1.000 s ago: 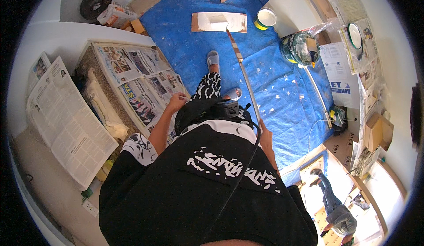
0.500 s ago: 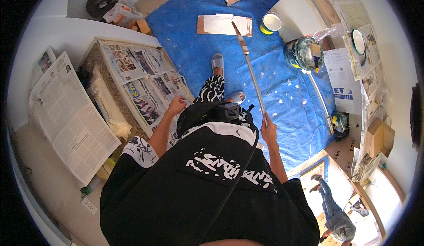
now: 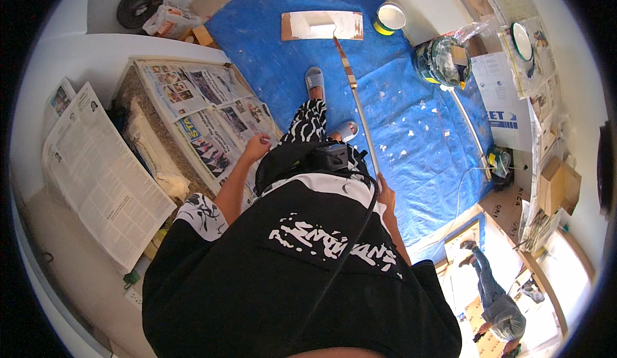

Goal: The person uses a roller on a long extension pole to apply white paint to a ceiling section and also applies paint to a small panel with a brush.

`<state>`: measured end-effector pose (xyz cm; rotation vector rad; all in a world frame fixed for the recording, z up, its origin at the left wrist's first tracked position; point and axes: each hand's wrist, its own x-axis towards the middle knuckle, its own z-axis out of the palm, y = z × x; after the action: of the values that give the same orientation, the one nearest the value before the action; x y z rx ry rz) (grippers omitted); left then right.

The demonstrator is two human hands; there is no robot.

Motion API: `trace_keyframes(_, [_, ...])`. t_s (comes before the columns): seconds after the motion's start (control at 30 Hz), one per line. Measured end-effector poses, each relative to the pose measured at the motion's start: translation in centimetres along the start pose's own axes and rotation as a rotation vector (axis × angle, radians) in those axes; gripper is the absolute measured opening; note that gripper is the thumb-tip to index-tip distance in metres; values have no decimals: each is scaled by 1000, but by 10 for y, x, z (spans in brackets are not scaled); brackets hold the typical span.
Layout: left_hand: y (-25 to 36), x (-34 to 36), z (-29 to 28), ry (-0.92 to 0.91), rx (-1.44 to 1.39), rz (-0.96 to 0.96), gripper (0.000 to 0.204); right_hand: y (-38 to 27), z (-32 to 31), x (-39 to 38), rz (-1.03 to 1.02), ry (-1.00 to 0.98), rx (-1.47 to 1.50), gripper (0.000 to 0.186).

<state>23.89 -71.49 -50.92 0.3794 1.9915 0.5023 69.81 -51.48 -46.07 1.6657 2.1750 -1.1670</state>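
Left hand [image 3: 258, 146] is held loosely curled and holds nothing; it is kept just above the edge of the counter covered in newspaper [image 3: 193, 110]. Further right, the long pole [image 3: 355, 101] is gripped near its lower end by the right hand [image 3: 385, 189], whose fingers are closed around it. The pole is stretched out over the blue sheet [image 3: 411, 120] on the floor, and its far tip is pressed on the brown board [image 3: 321, 25], where a white patch of paint is seen. A small white paint pot [image 3: 390, 17] is set just beside the board, and a bigger bucket wrapped in plastic [image 3: 443, 59] is seen to the right. For a good job, the pole should be pushed and pulled slowly and evenly, so the paint is spread smooth and the tip is not slid off the board. The feet should be kept steady on the sheet. Compared with the earlier picture, the pole is tipped a bit more upright, and the right hand is drawn a little closer to the body.
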Motion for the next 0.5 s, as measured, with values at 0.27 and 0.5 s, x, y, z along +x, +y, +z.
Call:
trace_keyframes(0.27, [-4,-3,5,-10,67,-15,32,13,0,-40,-2,14,191,45])
trace_keyframes(0.5, [-20,-1,12,-5,-4,-28,35,23,-10,-39,-35,30,132,43])
